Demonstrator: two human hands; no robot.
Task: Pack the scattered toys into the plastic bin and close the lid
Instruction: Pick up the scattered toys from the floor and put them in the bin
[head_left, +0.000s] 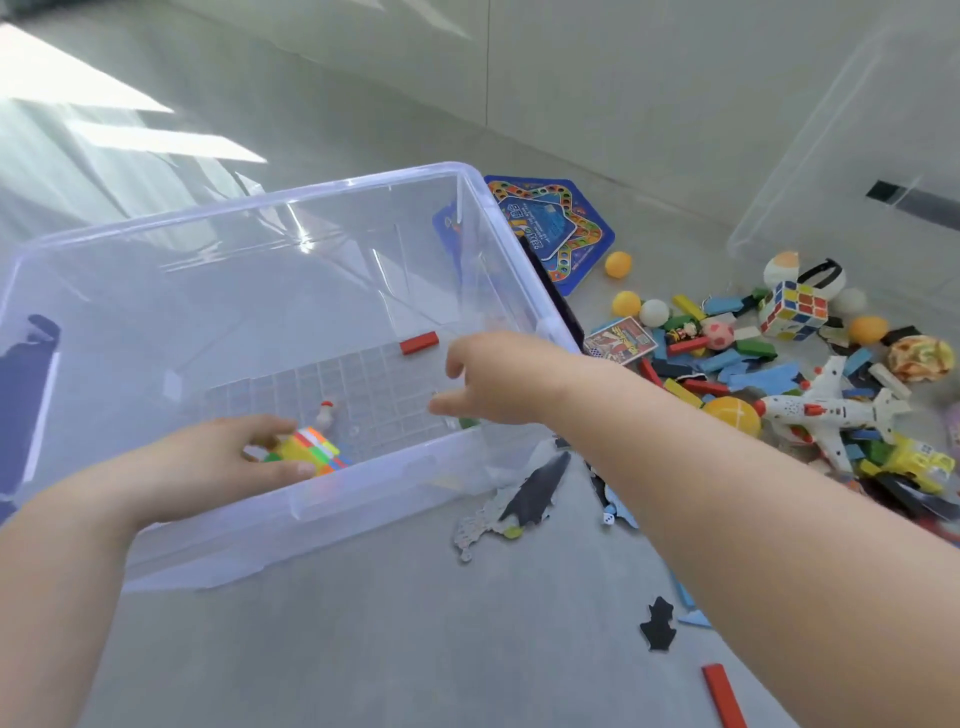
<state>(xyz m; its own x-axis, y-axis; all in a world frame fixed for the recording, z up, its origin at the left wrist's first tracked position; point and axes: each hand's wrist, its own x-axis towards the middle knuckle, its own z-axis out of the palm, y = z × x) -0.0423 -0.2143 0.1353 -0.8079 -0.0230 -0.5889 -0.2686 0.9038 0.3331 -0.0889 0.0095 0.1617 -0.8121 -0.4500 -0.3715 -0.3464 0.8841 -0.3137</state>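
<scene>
A clear plastic bin (363, 187) stands open on the grey floor, left of centre. My left hand (208, 462) reaches over its near wall and grips a colourful puzzle cube (309, 449) low inside the bin. My right hand (493, 376) hovers over the bin's right side with loosely spread fingers and holds nothing. A red block (418, 343) and a small white figure (325, 414) lie on the bin's bottom. To the right sits a pile of scattered toys: a white toy plane (826, 410), another puzzle cube (792, 309), balls and coloured blocks.
A blue star-shaped game board (550, 228) leans behind the bin's right corner. A clear lid or second bin (852, 171) stands at far right. Dark puzzle pieces (535, 488) and a red block (723, 693) lie on the near floor. A blue object (23, 395) sits left of the bin.
</scene>
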